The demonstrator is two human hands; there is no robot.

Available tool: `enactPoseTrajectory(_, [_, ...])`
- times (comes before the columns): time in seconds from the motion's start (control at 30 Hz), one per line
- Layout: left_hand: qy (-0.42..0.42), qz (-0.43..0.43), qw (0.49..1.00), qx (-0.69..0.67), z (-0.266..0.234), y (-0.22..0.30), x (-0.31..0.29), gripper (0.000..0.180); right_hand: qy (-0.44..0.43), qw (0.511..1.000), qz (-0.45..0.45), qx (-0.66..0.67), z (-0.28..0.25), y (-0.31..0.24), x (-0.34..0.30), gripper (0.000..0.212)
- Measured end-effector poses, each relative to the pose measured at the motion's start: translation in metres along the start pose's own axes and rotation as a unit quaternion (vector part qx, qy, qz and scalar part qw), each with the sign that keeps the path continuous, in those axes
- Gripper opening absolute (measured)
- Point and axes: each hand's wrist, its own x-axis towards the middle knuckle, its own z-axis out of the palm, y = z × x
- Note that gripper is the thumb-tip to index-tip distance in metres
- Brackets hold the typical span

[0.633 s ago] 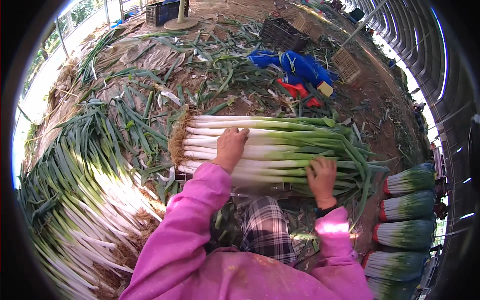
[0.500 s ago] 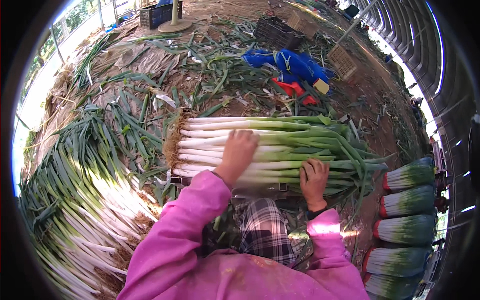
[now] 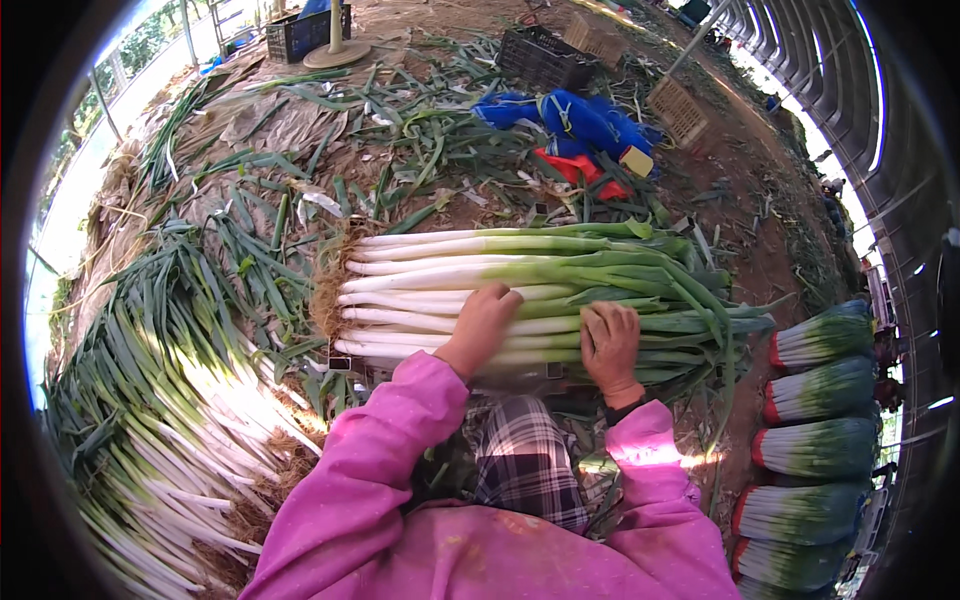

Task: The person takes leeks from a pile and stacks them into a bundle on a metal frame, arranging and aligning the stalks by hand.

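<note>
A wide row of long green onions lies crosswise before me on a low frame, white shanks and brown roots to the left, green leaves to the right. My left hand rests on the near half of the row, its fingers curled over the shanks where white turns pale green. A short way to its right, my right hand is bent round stalks at the start of the green leaves. The fingertips of both hands are partly hidden, so exactly which stalks they grip is unclear.
More loose green onions are heaped at my left. Bundles with red-edged wrapping stand in a line at the right. Beyond the row lie blue netting, a red cloth, a black crate and scattered leaf trimmings.
My left hand has come nearer to me across the row. The right hand's fingers, flatter before, are now more curled. The whole view has shifted slightly.
</note>
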Motion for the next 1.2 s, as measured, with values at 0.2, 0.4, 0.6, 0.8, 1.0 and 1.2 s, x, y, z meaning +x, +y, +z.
enactPoseTrajectory(0.2, [-0.053, -0.005, 0.997, 0.053, -0.006, 0.015, -0.015, 0.038, -0.136, 0.988, -0.071, -0.023, 0.003, 0.018, 0.026, 0.026])
enactPoseTrajectory(0.4, [-0.124, -0.096, 0.977, 0.146, -0.036, 0.019, -0.034, 0.05, -0.259, 0.965, -0.037, -0.032, -0.016, 0.046, 0.058, 0.033])
enactPoseTrajectory(0.6, [-0.135, -0.104, 0.972, 0.164, -0.073, 0.004, -0.041, 0.05, -0.232, 0.969, -0.069, -0.051, -0.031, 0.048, 0.046, 0.024])
enactPoseTrajectory(0.8, [0.093, 0.017, 0.984, 0.149, -0.047, -0.02, 0.025, 0.025, -0.127, 0.992, -0.025, 0.0, -0.017, 0.042, 0.024, 0.017])
enactPoseTrajectory(1.0, [-0.02, -0.035, 0.998, 0.042, -0.007, -0.016, 0.011, 0.026, -0.095, 0.995, 0.005, 0.007, -0.02, 0.032, 0.016, 0.019])
enactPoseTrajectory(1.2, [-0.145, -0.035, 0.984, 0.097, -0.028, -0.009, 0.043, 0.026, -0.094, 0.996, 0.001, 0.005, -0.024, 0.034, 0.016, 0.018])
